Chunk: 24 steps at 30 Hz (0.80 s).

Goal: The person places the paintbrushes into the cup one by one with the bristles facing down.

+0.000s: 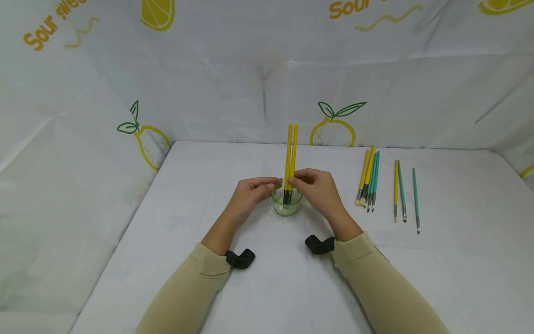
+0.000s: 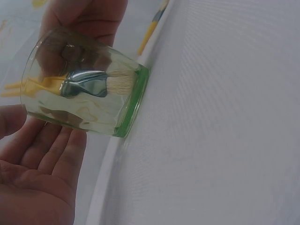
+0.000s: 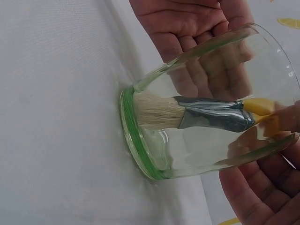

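A clear, green-tinted glass (image 1: 285,211) stands upright on the white table. Two yellow-handled paintbrushes (image 1: 294,155) lean upright in it, bristles down by the thick base, as both wrist views show. At the glass's left side, my left hand (image 1: 249,198) holds it near the rim, thumb in front and fingers reaching behind. My right hand (image 1: 321,191) is at the right side of the rim, its thumb and index finger pinching the handle of one brush low down. In the right wrist view, bristles (image 3: 157,110) show through the glass wall.
Right of the glass lies a bunch of yellow and teal paintbrushes (image 1: 369,178). Farther right lie a yellow brush (image 1: 396,190), a teal brush (image 1: 402,190) and another teal brush (image 1: 416,199). A lemon-print curtain (image 1: 233,93) hangs behind the table.
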Available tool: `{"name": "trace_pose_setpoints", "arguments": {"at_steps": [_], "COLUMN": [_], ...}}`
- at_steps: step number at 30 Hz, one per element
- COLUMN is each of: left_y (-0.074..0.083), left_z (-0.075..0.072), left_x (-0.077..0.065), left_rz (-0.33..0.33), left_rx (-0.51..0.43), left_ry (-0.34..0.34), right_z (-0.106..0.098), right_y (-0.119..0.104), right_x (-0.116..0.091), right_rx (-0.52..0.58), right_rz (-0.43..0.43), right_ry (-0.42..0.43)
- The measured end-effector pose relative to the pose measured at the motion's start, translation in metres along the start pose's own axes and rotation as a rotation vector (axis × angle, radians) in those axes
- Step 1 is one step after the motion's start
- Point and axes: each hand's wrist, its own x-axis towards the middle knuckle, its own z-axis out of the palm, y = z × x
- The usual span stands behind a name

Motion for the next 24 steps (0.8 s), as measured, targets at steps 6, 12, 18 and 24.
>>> {"name": "trace_pose_setpoints", "arguments": {"at_steps": [6, 12, 18, 24], "left_y": [0.000, 0.000, 0.000, 0.001], "left_z": [-0.001, -0.001, -0.001, 0.000], "left_x": [-0.001, -0.001, -0.001, -0.001], "left_rz": [-0.004, 0.006, 0.003, -0.005], "left_rx": [-0.004, -0.001, -0.009, -0.018], "left_ry": [0.004, -0.002, 0.004, 0.006], "right_z": [0.000, 0.000, -0.005, -0.034], "right_y": [-0.001, -0.002, -0.001, 0.003], "right_x": [0.000, 0.000, 0.002, 0.007], "right_rx": [-0.006, -0.013, -0.018, -0.031], "right_rz": [0.007, 0.011, 0.016, 0.038], "right_ry": [-0.003, -0.003, -0.017, 0.087]}}
